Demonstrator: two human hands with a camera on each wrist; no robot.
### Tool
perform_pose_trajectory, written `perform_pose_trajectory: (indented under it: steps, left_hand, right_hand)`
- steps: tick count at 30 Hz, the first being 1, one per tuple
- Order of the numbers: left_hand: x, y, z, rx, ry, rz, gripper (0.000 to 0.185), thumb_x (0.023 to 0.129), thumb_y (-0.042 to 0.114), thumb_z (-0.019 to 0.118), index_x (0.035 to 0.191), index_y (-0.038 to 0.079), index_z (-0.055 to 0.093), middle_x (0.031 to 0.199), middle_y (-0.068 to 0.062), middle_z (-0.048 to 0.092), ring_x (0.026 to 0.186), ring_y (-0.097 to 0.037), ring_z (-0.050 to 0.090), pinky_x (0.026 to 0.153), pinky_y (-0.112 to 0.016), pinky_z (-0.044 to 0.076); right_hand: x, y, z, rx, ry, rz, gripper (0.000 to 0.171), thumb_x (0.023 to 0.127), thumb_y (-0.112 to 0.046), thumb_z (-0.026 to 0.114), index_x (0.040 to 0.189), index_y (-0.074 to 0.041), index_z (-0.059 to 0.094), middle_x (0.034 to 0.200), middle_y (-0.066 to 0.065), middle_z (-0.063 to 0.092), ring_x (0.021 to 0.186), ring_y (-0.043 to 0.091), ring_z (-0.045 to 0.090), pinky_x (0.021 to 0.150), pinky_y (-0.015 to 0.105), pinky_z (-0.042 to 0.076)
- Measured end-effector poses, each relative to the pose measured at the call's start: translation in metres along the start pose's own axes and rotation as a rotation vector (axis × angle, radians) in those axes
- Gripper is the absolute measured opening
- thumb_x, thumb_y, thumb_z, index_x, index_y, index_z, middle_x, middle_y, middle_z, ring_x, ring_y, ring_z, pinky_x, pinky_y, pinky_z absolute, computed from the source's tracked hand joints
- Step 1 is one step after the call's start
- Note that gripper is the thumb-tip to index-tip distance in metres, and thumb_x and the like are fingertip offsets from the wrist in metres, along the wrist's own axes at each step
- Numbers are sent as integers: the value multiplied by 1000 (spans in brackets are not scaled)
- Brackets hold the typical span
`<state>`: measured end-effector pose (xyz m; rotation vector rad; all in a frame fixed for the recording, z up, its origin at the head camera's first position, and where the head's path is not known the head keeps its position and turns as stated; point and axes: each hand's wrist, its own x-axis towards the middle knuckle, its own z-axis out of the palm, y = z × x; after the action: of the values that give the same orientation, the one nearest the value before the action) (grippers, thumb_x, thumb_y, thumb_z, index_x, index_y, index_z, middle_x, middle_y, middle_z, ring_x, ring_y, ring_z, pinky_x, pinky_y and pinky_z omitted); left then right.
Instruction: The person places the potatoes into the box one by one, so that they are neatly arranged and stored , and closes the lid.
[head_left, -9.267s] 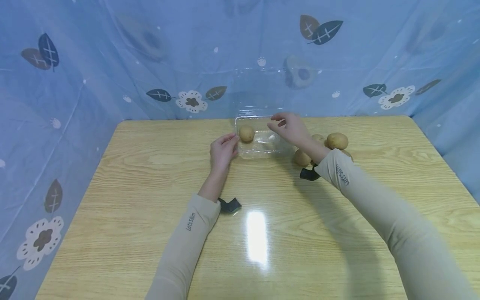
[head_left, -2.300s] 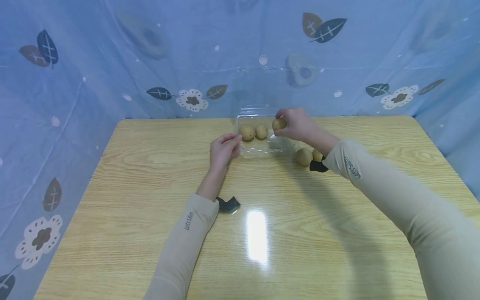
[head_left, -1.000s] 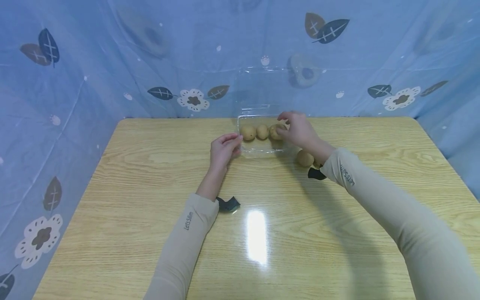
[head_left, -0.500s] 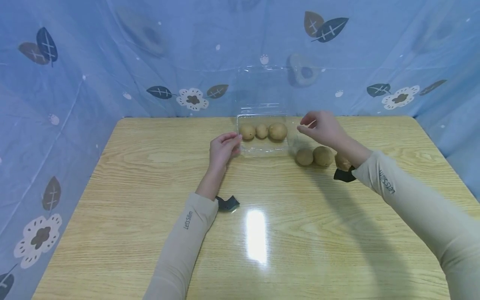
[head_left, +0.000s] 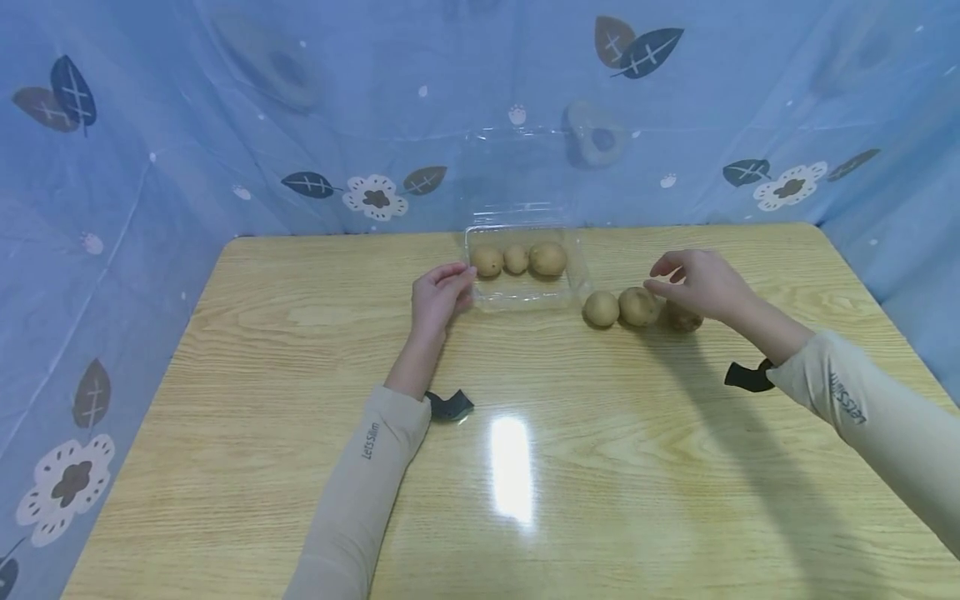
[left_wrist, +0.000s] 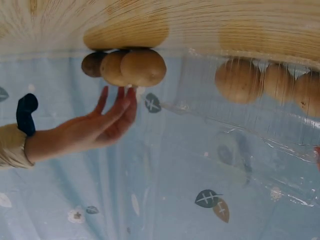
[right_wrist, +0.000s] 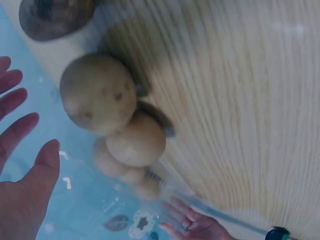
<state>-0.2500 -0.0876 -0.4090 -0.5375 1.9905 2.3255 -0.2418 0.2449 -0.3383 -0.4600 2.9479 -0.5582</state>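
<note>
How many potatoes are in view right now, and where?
6. Three sit in the clear tray. Three lie on the table right of it, this one partly behind the right hand.

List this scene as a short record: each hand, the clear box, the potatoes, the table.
left hand: fingers rest against the clear box's left edge
right hand: open, holds nothing, beside the loose potatoes
clear box: lid up, three potatoes inside in a row
loose potatoes: three on the table, right of the box
table: light wood
</note>
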Motion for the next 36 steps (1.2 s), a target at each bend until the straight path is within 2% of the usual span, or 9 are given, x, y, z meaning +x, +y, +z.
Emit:
perform_pose_trajectory:
  steps: [5,9,16,20,25,31,36]
  left_hand:
    - [0,0,0,2,-4,-2,30,78,20,72,105,8,64,93,-1,65,79,-9,60,74,-25,56]
    - [0,0,-1,3,-2,0,30,79,20,72,105,8,63,92,-1,65,79,-9,61,75,-26,56]
    - [-2,1,-1,-8,0,5,29,79,18,71,104,7,63,91,0,65,79,-10,61,72,-25,57]
    - [-2,2,0,-12,1,3,29,78,18,71,104,7,63,91,-1,66,77,-9,61,72,-25,57]
    - [-2,2,1,-14,-5,18,30,79,18,71,105,6,63,93,-3,66,77,-9,61,71,-24,57]
    - [-2,0,1,-15,-2,31,29,79,17,71,104,5,63,87,0,65,77,-10,62,67,-21,57]
    - [-2,-1,0,-16,0,31,29,79,17,71,104,5,63,86,0,64,78,-12,62,66,-21,57]
  right_hand:
    - [-6,10,0,-10,-24,25,36,89,-30,55,106,2,60,110,25,59,96,38,57,76,50,48]
    - [-9,14,0,-31,-38,10,32,88,-23,57,107,2,60,110,26,58,96,39,56,76,51,48]
    - [-8,22,2,-90,-146,-21,34,86,-18,59,110,7,56,108,30,57,97,45,53,77,54,48]
    - [-8,25,4,-116,-178,-18,38,82,-17,62,109,10,57,104,31,58,94,44,55,77,54,47]
    - [-10,28,7,-122,-182,-30,43,77,-14,67,110,10,55,104,32,57,94,45,54,78,53,47]
    - [-12,32,10,-128,-173,-70,50,69,-15,73,111,6,55,95,25,61,81,33,57,64,39,46]
    - [-12,35,12,-108,-160,-85,49,69,-15,74,109,5,55,96,27,59,84,36,57,67,45,48]
